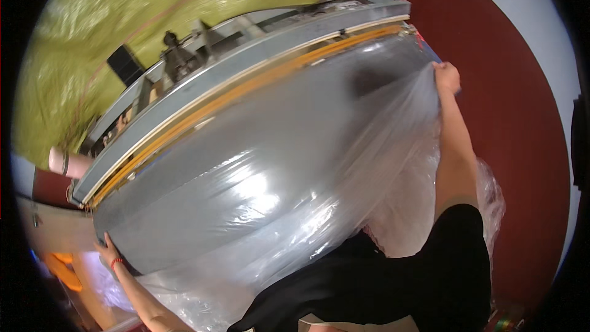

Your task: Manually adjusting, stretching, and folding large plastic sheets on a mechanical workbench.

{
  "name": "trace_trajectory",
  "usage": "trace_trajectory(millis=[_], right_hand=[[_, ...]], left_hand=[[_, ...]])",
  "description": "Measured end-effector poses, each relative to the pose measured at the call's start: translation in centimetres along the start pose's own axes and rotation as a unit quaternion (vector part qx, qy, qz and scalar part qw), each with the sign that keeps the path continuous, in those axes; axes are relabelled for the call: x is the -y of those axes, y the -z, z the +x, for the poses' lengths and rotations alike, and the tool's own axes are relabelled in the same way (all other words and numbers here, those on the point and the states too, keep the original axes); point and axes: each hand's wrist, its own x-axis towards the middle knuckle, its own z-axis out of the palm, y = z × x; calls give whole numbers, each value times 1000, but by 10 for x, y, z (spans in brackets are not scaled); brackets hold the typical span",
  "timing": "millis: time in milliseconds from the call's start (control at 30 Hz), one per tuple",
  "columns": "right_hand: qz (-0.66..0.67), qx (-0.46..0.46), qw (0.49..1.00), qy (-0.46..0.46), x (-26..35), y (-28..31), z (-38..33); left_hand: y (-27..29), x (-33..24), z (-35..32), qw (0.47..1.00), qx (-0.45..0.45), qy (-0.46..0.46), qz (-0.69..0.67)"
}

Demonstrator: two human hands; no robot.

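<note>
A clear plastic sheet [295,227] lies over a long grey tabletop [258,123], shiny and creased, its loose folds hanging down on my side. At the far right corner my right hand [447,78] is closed on the sheet's edge, and the film fans out in tight creases from my fingers. My left hand [109,252], with a red bracelet [116,262] at the wrist, rests against the tabletop's left edge with its fingers apart. Whether any film lies under those fingers is hard to see.
Along the table's far side runs a grey metal trough [246,46] with tools and fittings, edged by an orange strip [258,81]. A pink roll [69,163] sits at its left end. Yellow-green sheeting [153,0] hangs behind. To the right is a dark red floor [510,98].
</note>
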Motion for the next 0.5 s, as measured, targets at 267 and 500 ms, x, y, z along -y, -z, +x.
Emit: trace_trajectory(millis=[267, 500], right_hand=[[230, -13, 973, -7, -14, -38, 29], [449, -36, 892, 33, -32, -51, 36]], left_hand=[[24, -255, -86, 931, 79, -222, -280], [107, -573, -346, 559, 578, -416, -426]])
